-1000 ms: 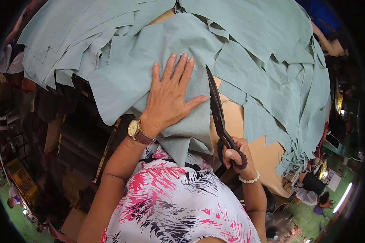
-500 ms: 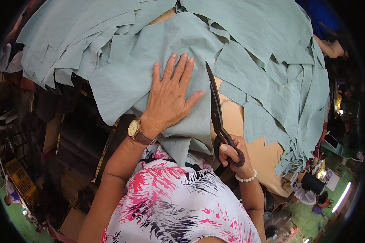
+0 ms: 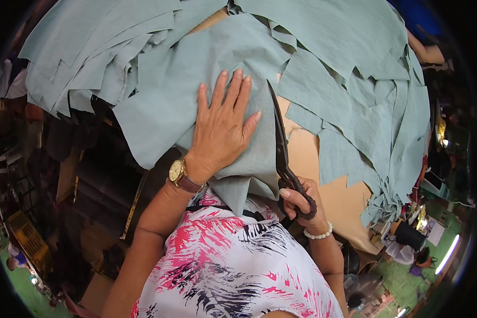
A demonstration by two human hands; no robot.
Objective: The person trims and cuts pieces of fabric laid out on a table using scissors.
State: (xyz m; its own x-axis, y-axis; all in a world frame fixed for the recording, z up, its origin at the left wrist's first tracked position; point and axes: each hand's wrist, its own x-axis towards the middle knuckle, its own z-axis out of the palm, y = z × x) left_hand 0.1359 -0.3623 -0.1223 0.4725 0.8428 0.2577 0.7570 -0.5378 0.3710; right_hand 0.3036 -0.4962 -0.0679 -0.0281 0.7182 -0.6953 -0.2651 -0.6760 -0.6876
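My left hand (image 3: pixel 222 116) lies flat, fingers stretched out, on a piece of grey-green fabric (image 3: pixel 169 100). The near end of this piece hangs in folds against my body. My right hand (image 3: pixel 302 200) grips the handles of black scissors (image 3: pixel 282 140), whose long blades point away from me along the fabric's right edge. The blades look closed or nearly so. Whether they touch the cloth I cannot tell.
More grey-green cloth pieces (image 3: pixel 328 32) with jagged edges overlap at the back and right. Tan board (image 3: pixel 305 153) shows beneath them. Thin cut strips (image 3: pixel 384 206) bunch at the right edge. Another person's arm (image 3: pixel 426 53) is at upper right. A yellow crate (image 3: pixel 29 238) stands lower left.
My left hand stays flat, its thumb drawn slightly closer to the fingers. My right hand and the scissors have shifted a little to the left. The other person's arm at upper right has moved.
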